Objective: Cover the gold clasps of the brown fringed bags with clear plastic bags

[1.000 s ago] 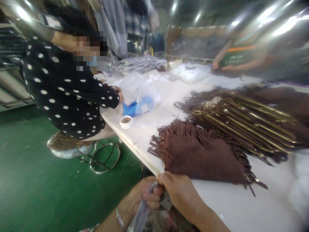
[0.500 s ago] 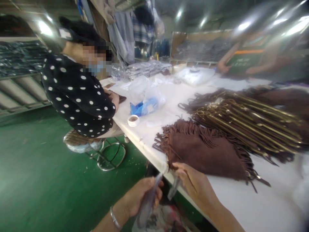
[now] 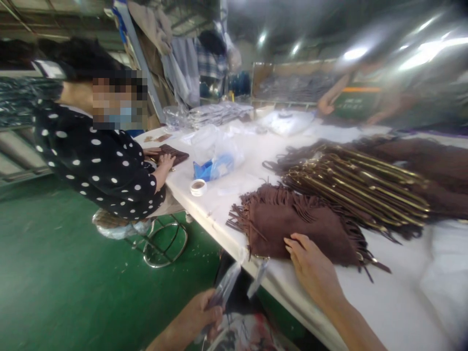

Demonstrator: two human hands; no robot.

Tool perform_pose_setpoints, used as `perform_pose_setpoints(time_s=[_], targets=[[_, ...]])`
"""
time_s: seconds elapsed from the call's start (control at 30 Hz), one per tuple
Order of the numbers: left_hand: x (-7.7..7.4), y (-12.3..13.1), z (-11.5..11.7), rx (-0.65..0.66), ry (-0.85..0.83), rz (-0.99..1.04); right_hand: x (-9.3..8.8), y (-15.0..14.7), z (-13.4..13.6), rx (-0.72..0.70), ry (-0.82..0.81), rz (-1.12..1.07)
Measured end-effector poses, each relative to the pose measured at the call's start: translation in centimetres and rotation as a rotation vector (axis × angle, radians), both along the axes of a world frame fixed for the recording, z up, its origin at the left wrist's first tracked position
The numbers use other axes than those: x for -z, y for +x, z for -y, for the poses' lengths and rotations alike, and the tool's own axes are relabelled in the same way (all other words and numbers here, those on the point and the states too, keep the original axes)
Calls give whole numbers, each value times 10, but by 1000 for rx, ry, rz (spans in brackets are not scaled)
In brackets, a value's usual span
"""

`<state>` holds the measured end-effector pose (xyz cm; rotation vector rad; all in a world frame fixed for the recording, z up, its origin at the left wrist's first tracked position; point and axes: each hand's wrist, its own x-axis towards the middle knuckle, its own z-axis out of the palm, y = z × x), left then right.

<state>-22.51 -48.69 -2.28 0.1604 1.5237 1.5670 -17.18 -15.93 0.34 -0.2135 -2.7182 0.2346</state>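
The right hand (image 3: 312,265) rests, fingers slightly spread, on the near part of the fringed brown piece (image 3: 278,224) on the table (image 3: 380,297); the left hand (image 3: 199,314) holds a plastic strip (image 3: 227,283) in curled fingers.

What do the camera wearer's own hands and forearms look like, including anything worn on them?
The person's ungloved left hand and ungloved right hand are both bare. The left forearm and right forearm show no sleeves as far as the picture reaches; the right one shows no watch or band.
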Motion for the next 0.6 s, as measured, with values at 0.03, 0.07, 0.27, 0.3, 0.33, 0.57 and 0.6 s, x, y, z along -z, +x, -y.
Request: perform_pose_setpoints(time_s=[0.03,0.07,0.27,0.3,0.33,0.57,0.6], targets=[[1,0,0,-1,-4,-9,-1,0,1,1,-3,-5],[2,-1,0,4,-8,-16,-1,1,1,4,-6,-9],[21,-1,4,23,12,-27,-2,0,0,5,-37,-14],[25,-1,6,30,15,-26,-2,0,0,3,-45,-14],[28,-2,8,44,16,-24,-1,0,-1,3,-52,-14],[3,-33,-29,107,169,89,-1,1,4,30,-36,-35],[-6,-37,-43,50,217,118,-2,1,5,36,-27,-38]])
